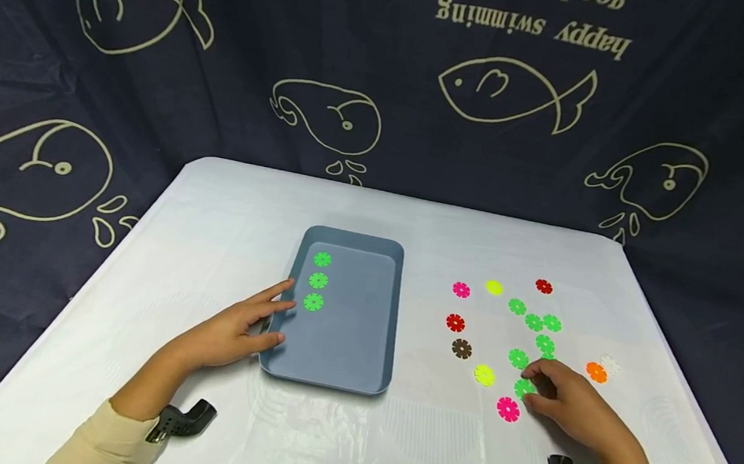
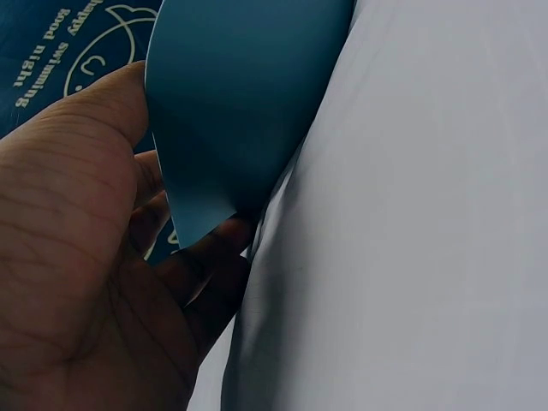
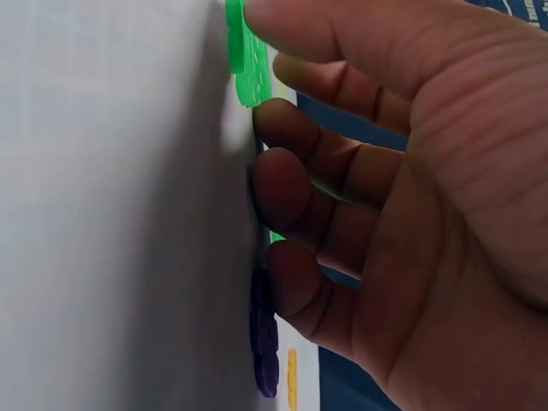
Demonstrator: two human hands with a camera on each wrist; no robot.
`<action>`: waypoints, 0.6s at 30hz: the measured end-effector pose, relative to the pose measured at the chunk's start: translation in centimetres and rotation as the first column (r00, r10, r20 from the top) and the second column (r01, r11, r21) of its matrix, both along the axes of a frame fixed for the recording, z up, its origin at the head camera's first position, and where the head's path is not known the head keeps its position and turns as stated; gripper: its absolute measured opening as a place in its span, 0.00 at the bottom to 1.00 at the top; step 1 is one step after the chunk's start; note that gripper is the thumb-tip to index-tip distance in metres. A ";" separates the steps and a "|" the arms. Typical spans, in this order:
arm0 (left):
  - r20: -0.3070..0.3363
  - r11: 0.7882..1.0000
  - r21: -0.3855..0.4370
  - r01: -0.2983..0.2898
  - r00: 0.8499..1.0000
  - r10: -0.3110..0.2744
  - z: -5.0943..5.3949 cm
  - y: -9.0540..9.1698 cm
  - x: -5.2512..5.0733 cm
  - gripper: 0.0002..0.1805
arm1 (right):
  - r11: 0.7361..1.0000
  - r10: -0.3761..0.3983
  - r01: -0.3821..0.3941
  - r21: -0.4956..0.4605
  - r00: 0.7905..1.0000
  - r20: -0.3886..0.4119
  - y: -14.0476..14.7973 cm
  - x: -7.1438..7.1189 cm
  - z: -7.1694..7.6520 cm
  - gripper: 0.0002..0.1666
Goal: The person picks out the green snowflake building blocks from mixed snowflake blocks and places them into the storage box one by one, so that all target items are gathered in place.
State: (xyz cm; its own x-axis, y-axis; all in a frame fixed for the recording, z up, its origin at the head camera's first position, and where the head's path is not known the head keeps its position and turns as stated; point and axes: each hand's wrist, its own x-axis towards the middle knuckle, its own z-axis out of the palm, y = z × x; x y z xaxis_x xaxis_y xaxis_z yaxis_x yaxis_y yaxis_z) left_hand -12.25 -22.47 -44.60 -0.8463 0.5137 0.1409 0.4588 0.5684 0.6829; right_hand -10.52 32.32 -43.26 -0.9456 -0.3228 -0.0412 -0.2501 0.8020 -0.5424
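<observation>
A blue-grey tray (image 1: 332,349) holds three green notched discs (image 1: 318,281) in a column along its left side. My left hand (image 1: 235,332) touches the tray's left rim, fingers spread and reaching over the edge. The left wrist view shows the tray wall (image 2: 248,103) beside the thumb and fingers. Over on the right, my right hand (image 1: 574,408) has its thumb and index finger at opposite edges of a green disc (image 1: 523,388) on the table, pinching it. In the right wrist view the thumb meets a green disc (image 3: 235,34), the other fingers curled.
More green discs (image 1: 534,322) lie scattered right of the tray, among pink (image 1: 508,409), yellow (image 1: 484,375), red (image 1: 455,322) and brown (image 1: 462,349) ones. An orange disc (image 1: 596,373) and a whitish disc (image 1: 610,365) are farther right. A purple disc (image 3: 264,334) lies near the right fingers.
</observation>
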 end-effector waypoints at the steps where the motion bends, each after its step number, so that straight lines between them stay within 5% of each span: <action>1: -0.005 1.000 -0.001 0.000 1.000 0.000 0.0 0.0 0.0 0.32 | 1.000 0.001 -0.001 -0.001 1.000 0.002 0.0 0.0 0.0 0.16; 18: 0.010 1.000 -0.006 -0.003 1.000 0.003 0.1 0.0 0.0 0.33 | 0.999 0.020 -0.020 0.040 1.000 -0.014 0.0 0.1 0.0 0.18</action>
